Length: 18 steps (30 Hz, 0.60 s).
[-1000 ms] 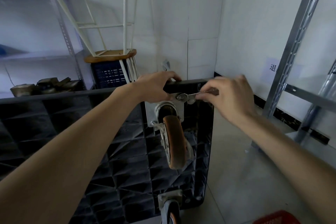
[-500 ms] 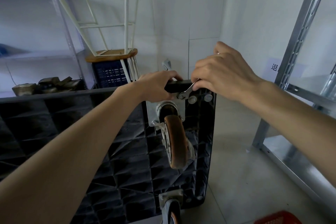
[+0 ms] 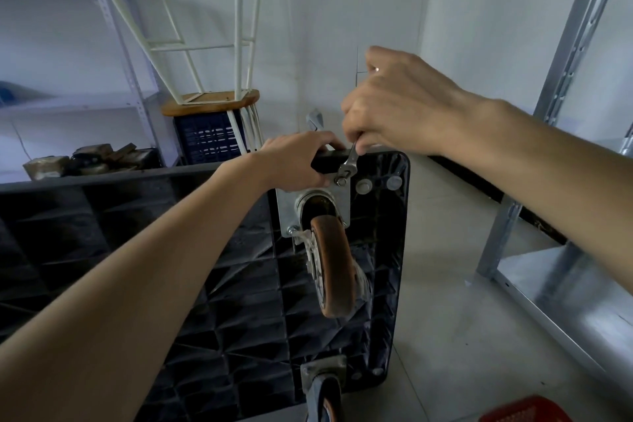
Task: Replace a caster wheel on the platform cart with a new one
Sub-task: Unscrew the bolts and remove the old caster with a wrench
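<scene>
The black platform cart [image 3: 222, 284] stands on its side with its ribbed underside facing me. A caster with an orange-brown wheel [image 3: 334, 271] is fixed to it by a silver mounting plate [image 3: 286, 209]. My left hand [image 3: 298, 161] grips the cart's top edge just above the plate. My right hand [image 3: 394, 103] holds a small silver wrench [image 3: 347, 164], whose head sits on the bolt at the plate's upper right corner. The wrench handle points up and to the right. A second caster [image 3: 323, 390] shows at the cart's lower end.
An upturned white stool [image 3: 212, 92] rests on a dark blue crate [image 3: 205, 140] behind the cart. Metal shelving [image 3: 561, 113] stands on the right and another shelf unit [image 3: 68, 103] on the left. Old casters [image 3: 85, 161] lie behind the cart. A red crate [image 3: 527, 411] is at the bottom right.
My right hand has swung the wrench from lying flat and pointing right to pointing up, rising above the cart's edge. My left hand has kept its grip on the cart.
</scene>
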Each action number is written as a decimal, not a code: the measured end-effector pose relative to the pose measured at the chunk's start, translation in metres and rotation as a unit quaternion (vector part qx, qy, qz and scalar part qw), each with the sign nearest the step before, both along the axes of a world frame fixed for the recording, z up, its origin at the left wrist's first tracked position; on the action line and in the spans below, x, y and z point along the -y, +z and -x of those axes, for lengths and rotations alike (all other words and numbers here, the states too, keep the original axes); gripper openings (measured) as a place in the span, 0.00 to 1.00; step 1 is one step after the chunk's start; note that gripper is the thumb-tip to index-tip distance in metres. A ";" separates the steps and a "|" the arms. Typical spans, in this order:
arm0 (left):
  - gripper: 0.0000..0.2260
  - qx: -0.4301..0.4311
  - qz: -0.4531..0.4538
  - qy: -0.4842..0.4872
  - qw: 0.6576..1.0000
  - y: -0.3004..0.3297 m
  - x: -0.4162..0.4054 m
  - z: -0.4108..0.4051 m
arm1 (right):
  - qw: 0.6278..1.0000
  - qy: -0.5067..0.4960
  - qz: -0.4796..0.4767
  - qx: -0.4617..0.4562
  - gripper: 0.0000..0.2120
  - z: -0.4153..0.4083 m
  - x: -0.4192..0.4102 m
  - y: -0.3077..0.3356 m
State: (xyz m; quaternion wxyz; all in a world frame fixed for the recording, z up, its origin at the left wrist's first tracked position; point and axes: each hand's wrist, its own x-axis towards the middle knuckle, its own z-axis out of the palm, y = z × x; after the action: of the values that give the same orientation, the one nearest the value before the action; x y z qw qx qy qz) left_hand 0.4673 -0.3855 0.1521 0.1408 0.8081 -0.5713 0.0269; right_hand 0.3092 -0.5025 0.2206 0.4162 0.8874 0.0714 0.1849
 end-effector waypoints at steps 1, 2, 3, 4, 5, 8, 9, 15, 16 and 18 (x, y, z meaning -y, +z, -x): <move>0.25 0.001 0.000 0.002 1.000 0.000 0.000 0.000 | 1.000 0.004 -0.023 0.003 0.11 0.000 0.001 0.004; 0.25 0.001 0.002 0.002 1.000 -0.001 0.000 0.000 | 0.999 0.009 -0.046 0.008 0.11 0.001 0.002 0.006; 0.25 0.000 0.003 0.001 1.000 -0.001 0.000 0.000 | 0.997 0.015 -0.068 0.015 0.12 0.002 0.006 0.005; 0.24 -0.002 0.003 -0.001 1.000 -0.002 -0.001 0.000 | 0.995 0.024 -0.093 0.024 0.13 0.006 0.009 0.001; 0.24 -0.005 0.002 -0.002 1.000 -0.002 -0.001 0.000 | 0.991 0.031 -0.125 0.033 0.13 0.010 0.014 -0.005; 0.24 -0.015 0.000 -0.003 1.000 -0.001 -0.003 0.001 | 0.967 0.038 -0.240 0.078 0.11 0.026 0.030 -0.036; 0.25 -0.017 0.000 -0.002 1.000 -0.001 -0.003 0.002 | 0.955 0.032 -0.280 0.095 0.10 0.032 0.036 -0.048; 0.24 -0.005 0.002 0.003 1.000 -0.001 -0.003 0.004 | 0.820 0.006 -0.532 0.213 0.11 0.056 0.052 -0.118; 0.24 -0.001 0.004 0.004 1.000 -0.002 -0.004 0.004 | 0.788 -0.004 -0.571 0.229 0.11 0.056 0.053 -0.131; 0.24 0.004 0.006 0.008 1.000 -0.003 -0.005 0.005 | 0.738 -0.022 -0.629 0.246 0.12 0.054 0.054 -0.155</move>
State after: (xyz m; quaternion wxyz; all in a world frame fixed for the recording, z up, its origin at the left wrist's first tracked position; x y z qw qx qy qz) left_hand 0.4625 -0.3804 0.1491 0.1428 0.8117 -0.5653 0.0350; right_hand 0.2552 -0.5561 0.0656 -0.2293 0.8723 -0.1852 0.3902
